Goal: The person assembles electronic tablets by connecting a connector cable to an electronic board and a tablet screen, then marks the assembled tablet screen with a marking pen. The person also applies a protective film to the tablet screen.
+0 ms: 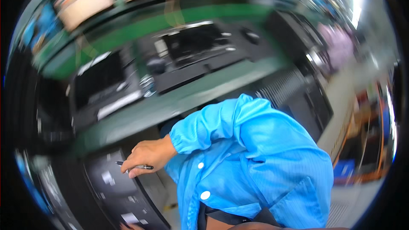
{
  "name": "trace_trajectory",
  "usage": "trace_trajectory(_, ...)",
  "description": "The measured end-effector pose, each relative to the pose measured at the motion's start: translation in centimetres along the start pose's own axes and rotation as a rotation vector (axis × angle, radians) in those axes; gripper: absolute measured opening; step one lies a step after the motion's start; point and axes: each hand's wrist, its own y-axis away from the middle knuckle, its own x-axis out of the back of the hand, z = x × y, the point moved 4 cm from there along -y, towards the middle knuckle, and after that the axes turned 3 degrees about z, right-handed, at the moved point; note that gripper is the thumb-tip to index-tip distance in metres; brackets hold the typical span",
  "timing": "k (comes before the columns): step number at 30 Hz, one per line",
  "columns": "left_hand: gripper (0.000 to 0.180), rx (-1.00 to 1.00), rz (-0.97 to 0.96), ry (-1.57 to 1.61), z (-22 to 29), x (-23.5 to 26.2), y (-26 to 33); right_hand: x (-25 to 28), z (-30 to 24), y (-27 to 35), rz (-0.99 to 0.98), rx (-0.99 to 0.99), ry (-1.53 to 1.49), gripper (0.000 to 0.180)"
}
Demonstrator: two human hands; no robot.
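My right hand, in a blue sleeve, reaches across to the left with its fingers closed on a dark pen. Just below and left of it is a dark flat panel or case bearing small white labels. A bit of my left hand shows at the bottom edge of the picture, beside the panel's lower end. Most of that hand is out of view, so its grip cannot be made out.
Ahead runs a green bench with dark trays, one holding a black screen-like unit. Black equipment stands at its right end. A person in pale purple is farther right, above an orange-framed rack. Motion blurs the surroundings.
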Motion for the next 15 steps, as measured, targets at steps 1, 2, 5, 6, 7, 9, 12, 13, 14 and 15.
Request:
trace_trajectory(1,0.049,0.156,-0.276,-0.155,-0.1,0.4,-0.4,3.9,-0.7,1.8,0.021,-0.052,0.045,0.032)
trace_trajectory(2,0.057,0.27,-0.511,-0.253,-3.9,-1.9,-0.5,8.0,-1.5,4.2,0.111,-0.11,0.104,0.033)
trace_trajectory(5,0.07,0.215,-0.654,-0.461,5.8,0.2,-8.7,19.8,-4.4,12.5,0.31,-0.33,0.479,0.048)
trace_trajectory(6,0.07,0.142,-0.615,-0.107,8.8,0.1,-10.9,23.1,-5.7,16.0,0.385,-0.398,0.575,0.057)
trace_trajectory(7,0.07,0.099,-0.609,-0.097,12.1,-0.1,-12.3,25.8,-7.6,19.5,0.475,-0.506,0.674,0.062)
trace_trajectory(9,0.064,-0.089,-0.882,0.625,21.3,-0.2,-13.1,29.7,-11.3,25.8,0.558,-0.613,1.122,0.059)
trace_trajectory(12,0.066,-0.509,-1.287,1.861,30.7,-1.1,-12.7,31.8,-16.1,35.0,0.559,-0.811,1.492,0.048)
trace_trajectory(13,0.066,-0.517,-1.309,1.855,33.1,-2.4,-12.1,32.4,-18.3,37.6,0.574,-0.856,1.529,0.045)
trace_trajectory(14,0.067,-0.318,-1.545,2.157,36.3,-2.3,-11.5,32.9,-20.4,39.6,0.627,-0.936,1.607,0.044)
trace_trajectory(15,0.069,-0.058,-1.766,2.441,39.3,-1.7,-11.2,33.8,-22.8,41.4,0.658,-1.051,1.64,0.039)
